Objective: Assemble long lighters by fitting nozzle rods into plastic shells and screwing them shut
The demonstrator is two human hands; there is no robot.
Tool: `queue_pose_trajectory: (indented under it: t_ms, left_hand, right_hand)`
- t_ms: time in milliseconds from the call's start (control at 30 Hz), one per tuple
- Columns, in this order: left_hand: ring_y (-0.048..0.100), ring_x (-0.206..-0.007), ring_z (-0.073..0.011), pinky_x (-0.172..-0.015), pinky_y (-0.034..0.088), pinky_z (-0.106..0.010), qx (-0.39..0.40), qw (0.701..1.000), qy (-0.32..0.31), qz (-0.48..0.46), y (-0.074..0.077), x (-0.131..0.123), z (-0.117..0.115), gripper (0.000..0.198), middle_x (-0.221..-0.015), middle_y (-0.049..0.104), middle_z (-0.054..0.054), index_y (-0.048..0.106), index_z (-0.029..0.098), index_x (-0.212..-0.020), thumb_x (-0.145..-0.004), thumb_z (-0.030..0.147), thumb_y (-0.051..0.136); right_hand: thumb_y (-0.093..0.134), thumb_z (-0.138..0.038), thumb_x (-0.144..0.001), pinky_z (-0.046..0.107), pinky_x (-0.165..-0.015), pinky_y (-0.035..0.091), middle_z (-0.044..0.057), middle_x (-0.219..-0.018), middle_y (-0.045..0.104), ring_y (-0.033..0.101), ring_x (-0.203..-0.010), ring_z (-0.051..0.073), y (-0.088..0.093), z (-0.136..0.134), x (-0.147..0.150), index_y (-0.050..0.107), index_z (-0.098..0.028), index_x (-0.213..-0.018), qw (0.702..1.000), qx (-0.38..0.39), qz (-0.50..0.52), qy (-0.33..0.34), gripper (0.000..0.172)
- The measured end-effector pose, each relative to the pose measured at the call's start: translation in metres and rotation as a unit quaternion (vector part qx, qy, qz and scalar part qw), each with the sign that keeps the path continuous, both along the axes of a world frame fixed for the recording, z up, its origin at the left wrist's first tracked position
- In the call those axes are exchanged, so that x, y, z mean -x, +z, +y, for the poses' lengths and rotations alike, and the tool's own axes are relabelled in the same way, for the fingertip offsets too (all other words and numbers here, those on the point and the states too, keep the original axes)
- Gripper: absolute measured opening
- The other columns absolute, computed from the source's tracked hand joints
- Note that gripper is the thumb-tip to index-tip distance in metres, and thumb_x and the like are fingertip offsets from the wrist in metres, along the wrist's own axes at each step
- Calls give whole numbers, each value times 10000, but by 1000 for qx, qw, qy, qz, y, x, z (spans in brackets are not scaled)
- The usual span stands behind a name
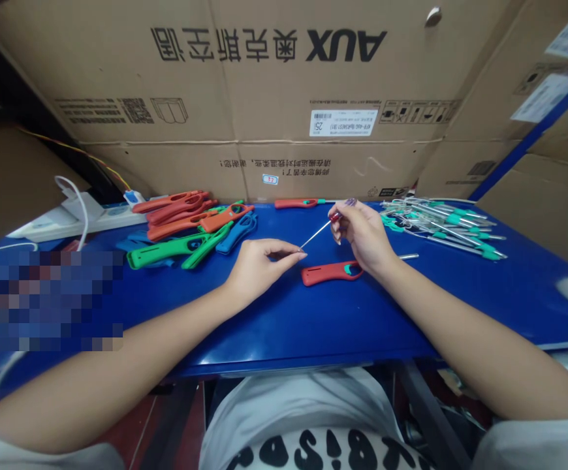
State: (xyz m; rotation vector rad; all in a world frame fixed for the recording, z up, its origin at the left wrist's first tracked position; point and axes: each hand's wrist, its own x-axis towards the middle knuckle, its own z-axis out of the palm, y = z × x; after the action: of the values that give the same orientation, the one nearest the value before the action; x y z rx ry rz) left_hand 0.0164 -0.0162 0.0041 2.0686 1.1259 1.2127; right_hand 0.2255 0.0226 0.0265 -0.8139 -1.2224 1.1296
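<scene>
A thin metal rod [316, 234] is held between both hands above the blue table [284, 326]. My left hand [259, 264] pinches its lower end with thumb and fingers together. My right hand [360, 232] pinches the upper end, where a small red piece shows at the fingertips. A red lighter casing with a teal trigger [330, 272] lies on the table right under my right hand, a metal tube [408, 256] sticking out beyond the wrist.
A heap of red, orange, green and blue casings [190, 228] lies at the left. Another red casing [296, 203] sits at the back. A pile of metal rods with teal parts [443, 225] lies at the right. Cardboard boxes [284, 98] wall the back; a power strip [76, 219] is far left.
</scene>
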Motion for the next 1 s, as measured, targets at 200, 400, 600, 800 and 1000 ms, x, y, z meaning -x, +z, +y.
queue_pose_trajectory:
  t_ms: [200, 400, 600, 800, 1000]
  left_hand:
    - [755, -792, -188, -755, 574, -271, 5, 1000, 4, 20, -2, 0, 1, 147, -891, 813, -26, 823, 189, -882, -845, 325, 779]
    - [743, -754, -176, -705, 550, -258, -6, 999, -3, 45, -2, 1, 1, 123, -862, 810, -12, 821, 207, -855, -852, 321, 775]
    - [743, -765, -176, -722, 553, -258, -7, 998, -14, 59, -3, 2, 2, 101, -875, 810, -12, 817, 209, -862, -860, 296, 766]
    - [722, -715, -158, -698, 534, -249, -30, 995, -31, 94, 3, 1, -4, 81, -839, 804, 0, 815, 220, -854, -870, 265, 751]
    - [710, -668, -171, -664, 533, -265, 21, 996, -34, 80, 9, -3, -9, 142, -785, 799, 0, 816, 229, -817, -860, 346, 749]
  right_hand:
    - [775, -516, -757, 193, -402, 385, -41, -574, 564, 489, -454, 68, 1, -1, 1, 646, -189, -734, 999, -9, -38, -5, 353]
    - [767, -538, -778, 187, -376, 324, -55, -568, 540, 464, -418, 50, 3, -4, 1, 621, -183, -732, 997, -43, -65, 3, 387]
    - [751, -573, -801, 202, -380, 326, -50, -609, 551, 457, -430, 53, 1, -3, 1, 601, -193, -749, 994, -68, -81, 5, 411]
    - [647, -588, -901, 230, -487, 411, -15, -710, 590, 501, -541, 81, 7, -9, -3, 588, -200, -787, 968, -184, -171, 25, 409]
    - [633, -479, -948, 274, -645, 511, 18, -815, 667, 604, -668, 128, 37, -25, 4, 652, -213, -959, 927, -235, -256, 143, 268]
